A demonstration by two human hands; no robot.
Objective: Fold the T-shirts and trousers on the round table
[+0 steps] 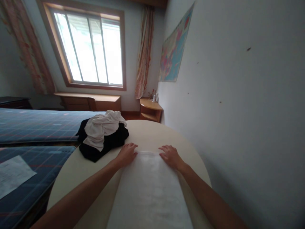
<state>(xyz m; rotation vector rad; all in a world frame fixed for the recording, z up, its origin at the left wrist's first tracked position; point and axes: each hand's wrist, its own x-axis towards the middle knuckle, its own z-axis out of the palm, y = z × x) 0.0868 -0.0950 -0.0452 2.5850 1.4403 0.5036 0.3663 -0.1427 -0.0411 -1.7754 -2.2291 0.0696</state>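
A long white cloth (pixel 150 190), folded into a flat strip, runs toward me down the cream round table (pixel 152 130). My left hand (pixel 127 155) rests at its far left corner, thumb on the cloth's edge and fingers stretched just beyond it. At the far right corner, my right hand (pixel 171 156) lies the same way, fingers spread and pointing inward. Both hands look open, touching the cloth without a visible grip. Left of my left hand sits a crumpled pale grey garment (pixel 102 125) on top of a black garment (pixel 95 152).
Two blue plaid mattresses (pixel 43 125) lie left of the table, and a white sheet of paper (pixel 14 173) is on the nearer one. A bare wall (pixel 243 127) stands close on the right. Beyond the table are a corner shelf (pixel 150 104) and a wooden desk (pixel 107 99) under the window.
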